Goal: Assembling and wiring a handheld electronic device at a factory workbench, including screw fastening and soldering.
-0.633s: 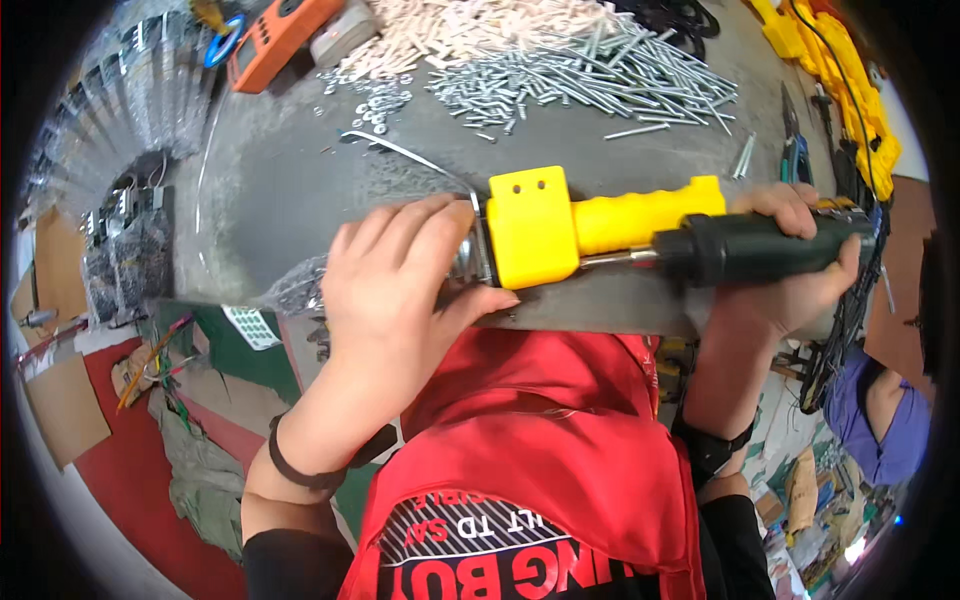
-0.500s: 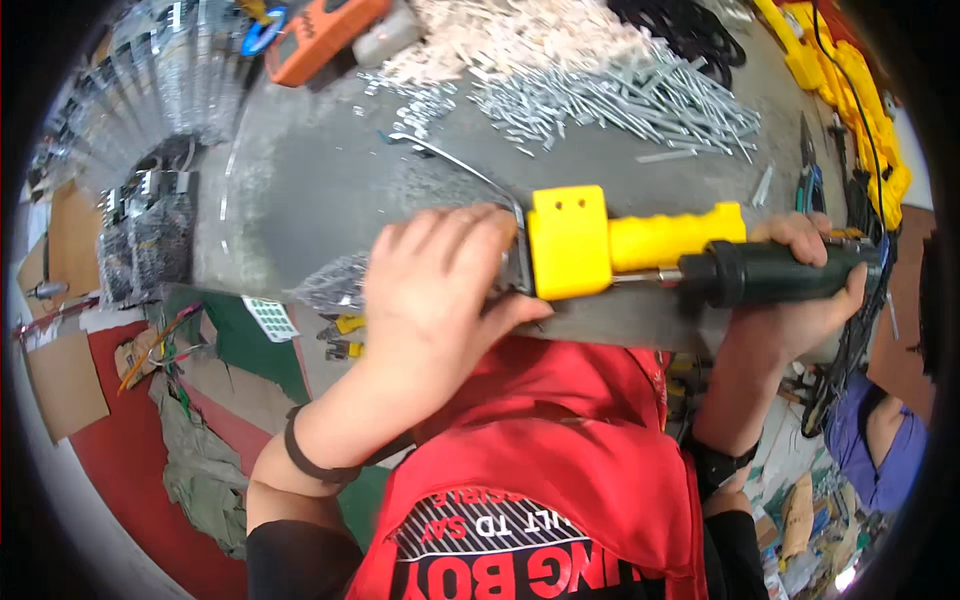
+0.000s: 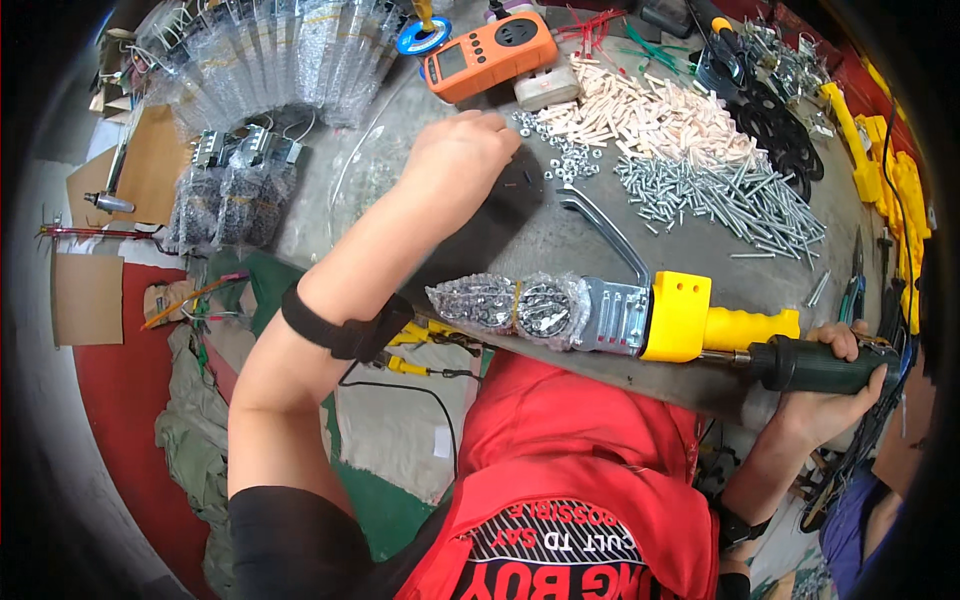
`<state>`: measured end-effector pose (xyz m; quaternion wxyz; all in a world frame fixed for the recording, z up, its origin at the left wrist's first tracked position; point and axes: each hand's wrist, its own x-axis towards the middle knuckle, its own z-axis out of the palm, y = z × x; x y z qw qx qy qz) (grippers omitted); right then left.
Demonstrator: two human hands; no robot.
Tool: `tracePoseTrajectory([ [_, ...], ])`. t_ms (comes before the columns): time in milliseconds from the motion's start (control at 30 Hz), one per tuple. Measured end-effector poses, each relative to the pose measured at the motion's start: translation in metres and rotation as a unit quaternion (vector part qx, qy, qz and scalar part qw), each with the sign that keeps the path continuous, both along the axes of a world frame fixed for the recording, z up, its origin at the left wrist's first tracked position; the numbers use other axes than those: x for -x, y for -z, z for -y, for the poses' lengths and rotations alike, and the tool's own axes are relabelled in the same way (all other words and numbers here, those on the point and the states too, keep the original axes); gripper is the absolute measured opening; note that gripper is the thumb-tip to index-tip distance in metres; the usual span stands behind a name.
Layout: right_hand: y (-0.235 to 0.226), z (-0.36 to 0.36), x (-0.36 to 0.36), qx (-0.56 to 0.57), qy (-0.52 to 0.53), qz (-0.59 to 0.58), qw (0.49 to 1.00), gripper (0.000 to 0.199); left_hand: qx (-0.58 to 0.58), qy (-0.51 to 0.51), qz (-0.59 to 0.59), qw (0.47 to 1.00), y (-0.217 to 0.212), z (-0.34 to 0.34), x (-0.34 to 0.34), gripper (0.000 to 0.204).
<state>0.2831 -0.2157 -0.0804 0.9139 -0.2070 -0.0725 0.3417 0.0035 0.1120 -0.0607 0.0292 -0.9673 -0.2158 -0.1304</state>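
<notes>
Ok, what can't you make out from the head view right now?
All in the head view:
Left hand: whether it holds anything; the back of the hand hides the grip.
Green driver: its tip, hidden by the yellow block.
Wrapped bundle: its contents, obscured by wrinkled clear wrapping.
Purple cloth: cut off by the dark fisheye rim.

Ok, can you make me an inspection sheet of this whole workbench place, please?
Surface: grey worktop, scuffed, crowded along its far side.
Job's things: yellow-handled assembly along the near edge, its left end bubble-wrapped; dark green power screwdriver with its bit at the yellow block.
Clutter: loose nuts, metal bolts, pale pegs, orange meter.
Hands: right hand grips the screwdriver; left hand is near the nuts, fingers curled, contents hidden.
Cables: dark bundle hanging at right.
Surroundings: cardboard at left, red floor.
</notes>
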Motion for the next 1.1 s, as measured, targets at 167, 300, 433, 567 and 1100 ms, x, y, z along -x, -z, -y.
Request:
tracePoseTrajectory([
  [167, 0.000, -0.003, 0.003, 0.000, -0.008, 0.016, 1.000, 0.045, -0.062, -0.034, -0.036, 0.997, 0.017, -0.005, 0.000, 0.009],
  [300, -0.002, -0.008, 0.008, 0.008, 0.020, 0.002, 1.000, 0.047, 0.049, -0.022, 0.088, 0.995, -0.022, 0.028, 0.002, 0.008],
  [433, -0.002, -0.007, 0.011, 0.013, 0.032, 0.006, 0.999, 0.046, 0.146, 0.063, 0.162, 0.974, -0.038, 0.122, -0.002, 0.021],
  [567, -0.003, -0.005, 0.012, 0.007, 0.020, 0.000, 1.000, 0.047, 0.183, 0.033, 0.236, 0.954, -0.005, 0.155, -0.001, 0.029],
  [1100, -0.001, -0.016, 0.021, 0.031, 0.075, -0.026, 0.996, 0.050, 0.175, 0.071, 0.202, 0.961, -0.001, 0.155, -0.009, 0.027],
])
